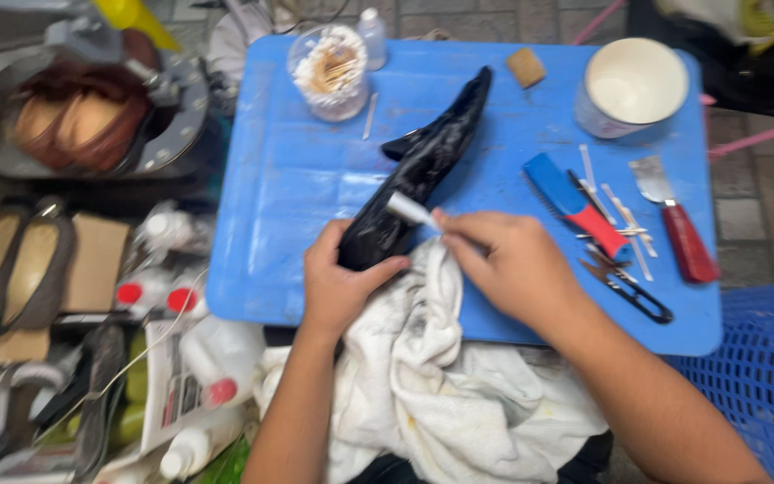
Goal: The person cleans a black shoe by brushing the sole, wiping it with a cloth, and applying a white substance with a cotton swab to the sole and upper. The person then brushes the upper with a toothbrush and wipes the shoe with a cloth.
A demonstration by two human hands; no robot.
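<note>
Paving stones show beyond a blue plastic tabletop [297, 170] that fills the middle of my head view, the whole picture slightly blurred. My left hand [340, 285] wraps around the near end of a glossy black shoe [423, 166], thumb pressed across its side, at the table's near edge. That shoe lies slantwise on the blue surface, its pointed tip reaching toward the far edge. My right hand [512, 264] pinches a small white tube [409, 211] between thumb and fingertips, and the tube's end touches the shoe's upper side. A stained white cloth [432, 385] hangs from under both hands over the near edge into my lap.

Near the far edge stands a clear jar of cotton swabs [329, 72], and at the far right corner a white cup [633, 85]. By the right edge lie a blue and red brush [575, 206], black scissors [629, 291] and a red-handled scraper [678, 229]. Left of the table, a pair of flat shoes [20, 264] rests on cardboard, with squeeze bottles [199, 367] close by.
</note>
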